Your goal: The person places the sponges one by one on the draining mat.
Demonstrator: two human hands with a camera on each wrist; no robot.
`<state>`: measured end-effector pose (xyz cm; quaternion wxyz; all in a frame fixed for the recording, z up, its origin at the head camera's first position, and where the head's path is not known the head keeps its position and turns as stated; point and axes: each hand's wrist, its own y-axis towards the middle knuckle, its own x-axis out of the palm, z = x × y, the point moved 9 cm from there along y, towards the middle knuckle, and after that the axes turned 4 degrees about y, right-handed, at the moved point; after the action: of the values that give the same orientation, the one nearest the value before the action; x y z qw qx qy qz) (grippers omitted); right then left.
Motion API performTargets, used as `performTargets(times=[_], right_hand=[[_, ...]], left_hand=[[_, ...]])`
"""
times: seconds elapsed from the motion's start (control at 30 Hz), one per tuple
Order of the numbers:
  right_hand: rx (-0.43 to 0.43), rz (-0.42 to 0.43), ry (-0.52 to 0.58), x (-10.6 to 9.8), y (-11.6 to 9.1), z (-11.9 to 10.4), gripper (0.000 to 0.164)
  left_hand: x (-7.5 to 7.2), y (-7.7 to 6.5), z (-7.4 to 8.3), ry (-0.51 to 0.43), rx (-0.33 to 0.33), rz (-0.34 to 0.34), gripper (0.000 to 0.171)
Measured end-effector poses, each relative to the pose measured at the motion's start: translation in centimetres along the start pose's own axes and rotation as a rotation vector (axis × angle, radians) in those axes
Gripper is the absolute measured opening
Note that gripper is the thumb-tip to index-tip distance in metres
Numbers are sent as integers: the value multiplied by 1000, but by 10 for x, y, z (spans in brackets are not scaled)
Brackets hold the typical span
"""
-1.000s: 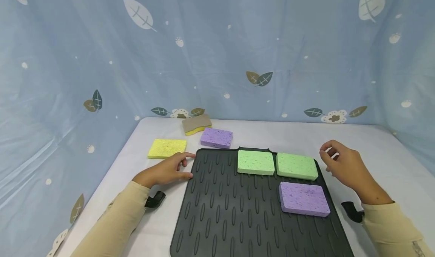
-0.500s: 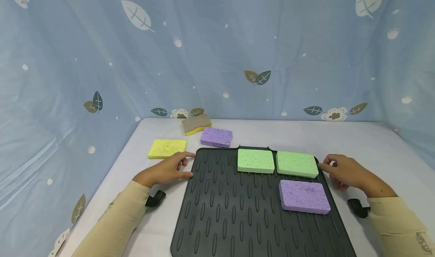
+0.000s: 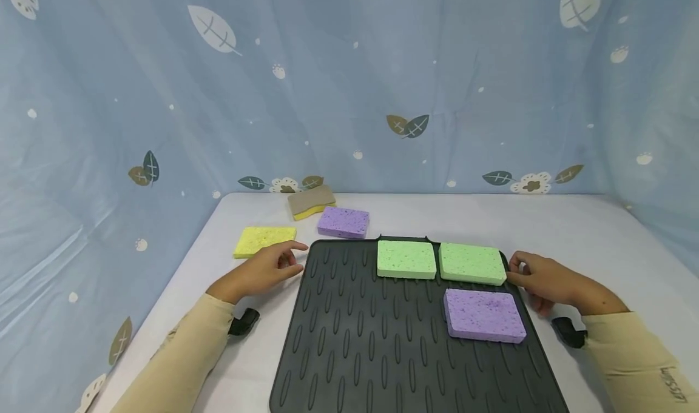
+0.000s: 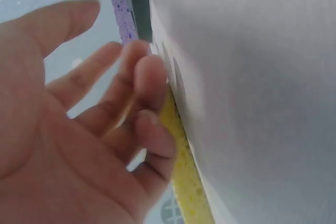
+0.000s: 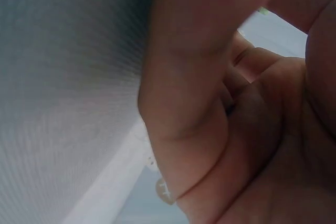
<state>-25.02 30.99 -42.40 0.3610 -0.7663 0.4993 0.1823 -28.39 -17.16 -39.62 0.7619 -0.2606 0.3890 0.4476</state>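
A dark ribbed mat [image 3: 349,352] lies on the white table, with a light green sponge [image 3: 406,259] and a second green sponge [image 3: 472,264] side by side along its far edge. Nearer me on the mat is a purple sponge [image 3: 484,315]. My left hand [image 3: 256,273] rests at the mat's left edge, fingers loosely bent and holding nothing; its palm [image 4: 68,145] shows in the left wrist view. Just behind it lies a yellow sponge [image 3: 264,241]. My right hand [image 3: 554,282] has thumb and forefinger at the mat's right edge, close beside the right green sponge; whether they touch it I cannot tell.
Beyond the mat's far left corner lie another purple sponge [image 3: 343,222] and a yellow sponge with a grey-brown top [image 3: 312,202]. A blue patterned curtain [image 3: 327,85] hangs behind and beside the white table [image 3: 568,225].
My right hand has come down and left, from above the table to the mat's right edge beside the green sponge. The left hand and the sponges show no clear movement; the head view has shifted slightly.
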Motion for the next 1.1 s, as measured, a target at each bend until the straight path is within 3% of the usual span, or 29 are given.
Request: performTargets(times=[0.1, 0.27, 0.37, 0.53, 0.77, 1.1], right_hand=[[3, 8, -17, -1, 1, -1, 24], [10, 16, -32, -2, 2, -2, 25], [11, 16, -35, -2, 3, -2, 24], [16, 16, -43, -2, 3, 0, 25], [10, 20, -52, -2, 4, 1, 24], [5, 22, -39, -1, 5, 3, 25]], left_hand=[[-11, 1, -1, 57, -3, 80, 39], [-38, -1, -8, 246, -21, 270, 33], [-47, -6, -14, 312, -45, 329, 34], [-47, -10, -25, 324, -83, 296, 44], [-39, -9, -40, 310, -158, 160, 66], [-29, -11, -50, 281, -254, 38, 76]])
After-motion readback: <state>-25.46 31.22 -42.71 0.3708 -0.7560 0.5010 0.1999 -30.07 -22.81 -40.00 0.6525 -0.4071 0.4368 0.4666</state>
